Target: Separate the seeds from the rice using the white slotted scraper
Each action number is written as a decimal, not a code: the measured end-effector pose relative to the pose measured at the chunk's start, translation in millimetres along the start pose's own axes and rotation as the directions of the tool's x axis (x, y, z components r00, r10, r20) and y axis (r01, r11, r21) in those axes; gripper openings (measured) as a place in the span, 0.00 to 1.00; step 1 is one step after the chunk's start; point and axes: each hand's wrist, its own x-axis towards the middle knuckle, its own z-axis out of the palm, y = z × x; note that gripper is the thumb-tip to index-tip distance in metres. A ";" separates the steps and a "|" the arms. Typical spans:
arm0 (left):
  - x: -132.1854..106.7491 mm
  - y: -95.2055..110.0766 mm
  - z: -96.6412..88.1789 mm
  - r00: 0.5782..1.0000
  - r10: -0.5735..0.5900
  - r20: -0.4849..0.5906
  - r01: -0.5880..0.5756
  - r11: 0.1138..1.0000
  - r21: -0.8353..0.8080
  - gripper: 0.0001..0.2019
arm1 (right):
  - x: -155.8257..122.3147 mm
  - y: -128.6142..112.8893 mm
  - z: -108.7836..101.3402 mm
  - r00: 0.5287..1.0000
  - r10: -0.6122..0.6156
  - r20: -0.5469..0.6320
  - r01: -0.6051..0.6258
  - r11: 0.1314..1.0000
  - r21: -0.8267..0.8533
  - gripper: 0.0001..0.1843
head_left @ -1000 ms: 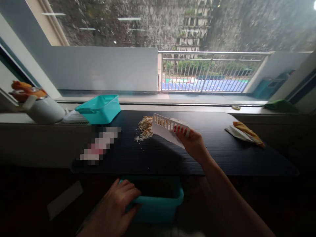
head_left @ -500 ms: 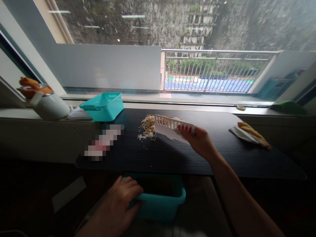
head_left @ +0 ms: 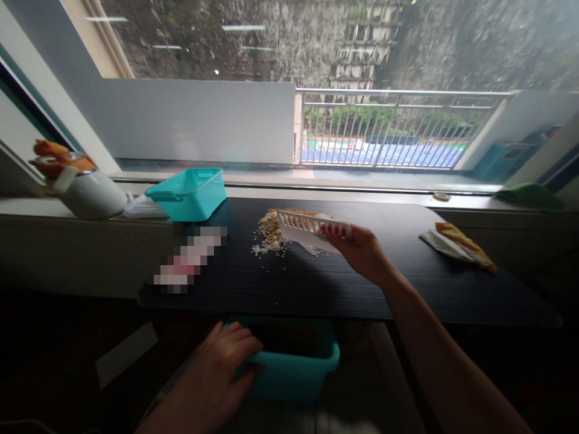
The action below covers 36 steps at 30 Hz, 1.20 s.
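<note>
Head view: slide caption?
Right hand holds a slotted tool at the grain pile; left hand grips a bin by the table's edge.

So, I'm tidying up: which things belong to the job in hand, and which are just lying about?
Seemingly in use:
white slotted tool, in the right hand
pile of grains
near turquoise tub, gripped by the left hand

Probably lying about:
far turquoise tub
yellow-and-white bundle
pale container
</note>
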 end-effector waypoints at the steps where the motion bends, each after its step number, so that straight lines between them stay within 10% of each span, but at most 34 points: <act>1: -0.2 -0.4 -0.1 1.000 -0.004 -0.002 0.004 1.000 -0.001 0.06 | 1.4 0.7 1.0 1.000 -0.002 0.021 0.002 1.000 -0.007 0.16; 13: -2.3 -4.7 3.5 1.000 -0.016 0.022 0.016 1.000 -0.009 0.08 | -59.1 -17.3 -29.1 0.988 0.139 -0.069 -0.139 0.990 0.001 0.17; 27: -6.3 -5.2 -4.4 1.000 0.026 -0.012 -0.026 0.999 -0.042 0.08 | -92.5 -41.1 -44.7 0.950 0.227 0.216 -0.230 0.973 -0.013 0.09; 32: -9.7 -5.9 -6.0 1.000 -0.013 -0.028 0.012 0.999 -0.045 0.07 | -80.8 -36.0 -24.9 0.982 0.175 0.066 -0.176 0.984 0.002 0.11; 36: -15.7 -15.1 -8.0 0.998 -0.003 -0.058 0.001 0.999 -0.038 0.06 | -70.9 -40.0 1.2 0.975 0.105 0.195 -0.105 0.994 -0.014 0.13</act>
